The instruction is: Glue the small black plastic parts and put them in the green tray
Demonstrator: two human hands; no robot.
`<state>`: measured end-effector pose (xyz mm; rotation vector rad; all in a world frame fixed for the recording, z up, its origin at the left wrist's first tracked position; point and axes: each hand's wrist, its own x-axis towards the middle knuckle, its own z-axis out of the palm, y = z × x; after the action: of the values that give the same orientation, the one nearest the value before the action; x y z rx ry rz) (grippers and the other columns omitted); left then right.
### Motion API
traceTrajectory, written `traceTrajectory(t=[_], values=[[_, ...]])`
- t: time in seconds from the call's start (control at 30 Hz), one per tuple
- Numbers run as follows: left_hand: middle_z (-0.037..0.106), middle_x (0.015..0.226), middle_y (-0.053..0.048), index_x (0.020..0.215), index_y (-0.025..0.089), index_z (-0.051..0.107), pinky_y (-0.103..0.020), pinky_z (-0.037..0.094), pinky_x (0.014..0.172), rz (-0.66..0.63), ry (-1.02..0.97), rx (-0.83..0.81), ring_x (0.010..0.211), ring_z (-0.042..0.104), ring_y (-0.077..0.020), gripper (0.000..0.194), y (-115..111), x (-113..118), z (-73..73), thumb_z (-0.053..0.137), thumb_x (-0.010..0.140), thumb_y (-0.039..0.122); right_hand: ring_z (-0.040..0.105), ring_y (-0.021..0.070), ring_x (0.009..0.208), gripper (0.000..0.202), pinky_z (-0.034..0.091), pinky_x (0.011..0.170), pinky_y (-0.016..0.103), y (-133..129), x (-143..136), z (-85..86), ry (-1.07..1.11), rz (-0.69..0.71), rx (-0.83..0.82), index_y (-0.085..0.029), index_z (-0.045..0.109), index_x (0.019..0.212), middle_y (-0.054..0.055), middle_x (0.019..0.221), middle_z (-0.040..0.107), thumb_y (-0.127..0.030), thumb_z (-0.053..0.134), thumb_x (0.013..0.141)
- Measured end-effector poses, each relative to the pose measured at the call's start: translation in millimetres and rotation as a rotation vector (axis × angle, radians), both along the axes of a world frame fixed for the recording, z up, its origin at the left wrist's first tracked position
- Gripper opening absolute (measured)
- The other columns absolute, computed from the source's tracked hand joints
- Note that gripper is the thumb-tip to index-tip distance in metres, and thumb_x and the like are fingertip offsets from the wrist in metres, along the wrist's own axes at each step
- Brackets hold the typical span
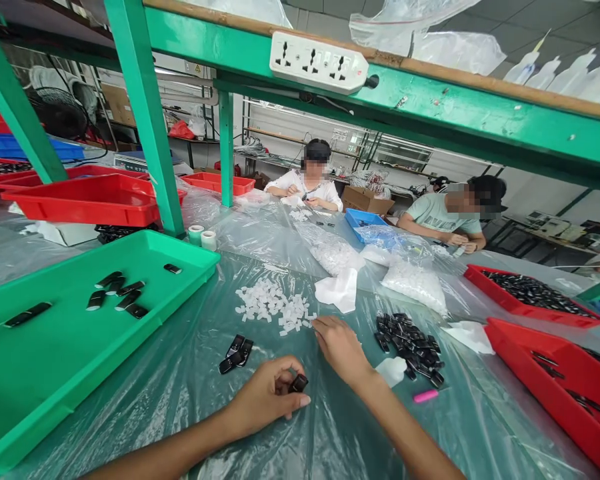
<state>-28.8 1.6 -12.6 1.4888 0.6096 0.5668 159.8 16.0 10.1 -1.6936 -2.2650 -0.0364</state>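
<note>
Right now my left hand point(267, 393) is curled closed around a small black part point(298, 383), pinched between thumb and fingertips so that only its end shows past my knuckles. It rests low on the clear plastic sheet point(190, 373) that covers the table, close to my body. Just to its left, a few black clips point(236, 353) lie loose on the sheet.

My right hand point(341, 348) stretches forward, fingers bent and pointing down at the near edge of the scattered white plastic pieces point(275, 308). The fingertips touch or almost touch the nearest piece; I cannot tell whether any piece is actually between them.

To the right of that hand sits a heap of black parts point(410, 347), with a pink marker-like thing point(425, 396) lying near it and a scrap of white paper point(393, 370) beside my wrist. A green tray point(40, 373) on my left carries a handful of finished black pieces point(117, 292). Red trays point(555, 360) stand at my right, one filled with dark parts. Bags of white pieces point(416, 283) lie farther up the table. Across it, two other people point(310, 183) sit with their own hands busy.
</note>
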Motion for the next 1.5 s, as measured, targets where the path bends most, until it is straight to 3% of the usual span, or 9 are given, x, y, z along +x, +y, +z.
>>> traceTrajectory(t=[0.17, 0.37, 0.67, 0.87, 0.97, 1.07, 1.23, 1.37, 1.5], values=[[0.062, 0.080, -0.004, 0.086, 0.015, 0.053, -0.023, 0.041, 0.061, 0.049, 0.020, 0.131, 0.067, 0.056, -0.0134, 0.014, 0.9, -2.8, 3.5, 0.058, 0.080, 0.027, 0.057, 0.0215, 0.094, 0.025, 0.042, 0.081, 0.029, 25.8, 1.1, -21.3, -0.028, -0.053, 0.006, -0.016, 0.065, 0.095, 0.009, 0.096, 0.065, -0.005, 0.047, 0.083], [0.063, 0.087, -0.005, 0.087, 0.016, 0.058, -0.024, 0.044, 0.068, 0.055, 0.041, 0.209, 0.076, 0.058, -0.0159, 0.010, 0.0, -3.5, 2.3, 0.058, 0.078, 0.019, 0.058, 0.0206, 0.085, 0.015, 0.042, 0.074, 0.028, 26.7, 1.5, -24.6, 0.020, -0.108, 0.028, -0.017, 0.062, 0.082, 0.007, 0.084, 0.064, -0.010, 0.049, 0.082], [0.064, 0.089, -0.004, 0.087, 0.016, 0.057, -0.024, 0.044, 0.070, 0.062, 0.046, 0.199, 0.078, 0.059, -0.0161, 0.011, -0.8, -1.8, -0.5, 0.058, 0.077, 0.017, 0.060, 0.0174, 0.083, 0.021, 0.045, 0.074, 0.027, -31.7, 0.4, -14.5, 0.273, -0.083, 0.080, -0.020, 0.060, 0.097, 0.004, 0.088, 0.064, -0.019, 0.042, 0.088], [0.056, 0.066, 0.001, 0.084, 0.017, 0.054, -0.021, 0.040, 0.058, 0.033, 0.120, 0.177, 0.062, 0.054, -0.0135, 0.011, -0.4, 0.4, -2.7, 0.056, 0.081, 0.027, 0.060, 0.0180, 0.084, 0.021, 0.045, 0.076, 0.028, -60.1, -4.4, -24.7, 0.276, -0.007, 0.016, -0.023, 0.064, 0.091, 0.001, 0.086, 0.067, -0.010, 0.051, 0.082], [0.050, 0.063, 0.003, 0.084, 0.018, 0.054, -0.021, 0.038, 0.056, 0.019, 0.144, 0.173, 0.060, 0.053, -0.0137, 0.014, 0.8, 0.6, -0.1, 0.054, 0.083, 0.032, 0.060, 0.0199, 0.086, 0.020, 0.044, 0.079, 0.032, -67.0, -2.6, -18.6, 0.242, -0.002, 0.009, -0.025, 0.065, 0.094, 0.001, 0.090, 0.068, -0.014, 0.055, 0.081], [0.053, 0.067, 0.001, 0.085, 0.018, 0.054, -0.022, 0.037, 0.057, 0.004, 0.154, 0.159, 0.063, 0.052, -0.0139, 0.014, 1.9, 0.3, 3.4, 0.052, 0.084, 0.032, 0.061, 0.0204, 0.088, 0.019, 0.045, 0.078, 0.032, -82.5, 15.7, -2.5, 0.157, -0.100, 0.026, -0.024, 0.064, 0.098, 0.003, 0.095, 0.068, -0.021, 0.051, 0.085], [0.055, 0.071, 0.001, 0.082, 0.018, 0.053, -0.021, 0.035, 0.057, 0.002, 0.149, 0.163, 0.063, 0.048, -0.0128, 0.011, 1.0, 0.6, 5.6, 0.053, 0.082, 0.029, 0.065, 0.0252, 0.057, 0.022, 0.041, 0.046, 0.030, -118.7, 88.5, 5.7, -0.265, -0.680, -0.090, -0.025, 0.065, 0.069, 0.005, 0.068, 0.069, -0.025, 0.048, 0.083], [0.056, 0.070, 0.001, 0.080, 0.017, 0.054, -0.021, 0.036, 0.059, 0.001, 0.157, 0.190, 0.063, 0.048, -0.0127, 0.009, -0.1, 1.2, 5.1, 0.055, 0.080, 0.026, 0.066, 0.0281, 0.070, 0.034, 0.044, 0.052, 0.032, -127.3, 135.2, -14.6, -0.327, -0.663, -0.065, -0.021, 0.068, 0.090, 0.012, 0.086, 0.071, -0.003, 0.045, 0.073], [0.057, 0.069, 0.001, 0.080, 0.017, 0.053, -0.022, 0.037, 0.058, 0.006, 0.174, 0.211, 0.063, 0.050, -0.0130, 0.008, 0.1, 1.1, 2.2, 0.054, 0.080, 0.026, 0.064, 0.0236, 0.077, 0.033, 0.044, 0.067, 0.031, -125.4, 146.4, -30.2, -0.303, -0.522, -0.042, -0.023, 0.067, 0.078, 0.007, 0.082, 0.071, 0.001, 0.045, 0.072]])
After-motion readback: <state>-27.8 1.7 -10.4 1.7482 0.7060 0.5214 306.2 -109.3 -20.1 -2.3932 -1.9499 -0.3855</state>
